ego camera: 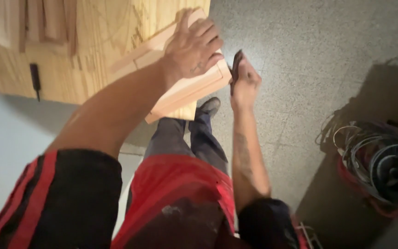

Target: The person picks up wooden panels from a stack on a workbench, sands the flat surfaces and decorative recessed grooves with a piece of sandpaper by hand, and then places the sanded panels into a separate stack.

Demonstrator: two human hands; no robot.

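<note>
left hand pins a wooden panel, right hand works its edge

nearest the camera is the black sleeve with red stripes (47, 203) at 7 o'clock, and beside it the red apron (180, 198) over dark trousers, with one shoe (208, 107) showing on the speckled floor (328, 55) below.

from that sleeve the left arm runs up toward 12 o'clock, ending in the left hand (194, 48). its grip is released: palm down, fingers spread flat, pressing on the top of the framed wooden panel (180, 92). the panel is pale wood with a raised border; it lies on the plywood surface (93, 60) and its corner sticks out past the surface's edge, over the floor, just right of 12 o'clock.

the right hand (245, 83) sits just at 3 o'clock of the left, touching the panel's overhanging end. its grip is clenched around a thin dark strip, seemingly a piece of sandpaper (235, 69), held upright against the panel's end edge.

on the surface at 10 o'clock lies a small black tool (35, 78), too small to make out, and at 11 o'clock a few wooden slats (51, 20). at 4 o'clock, well apart from both hands, a heap of coiled cables and hoses (378, 161) rests on the floor.
</note>
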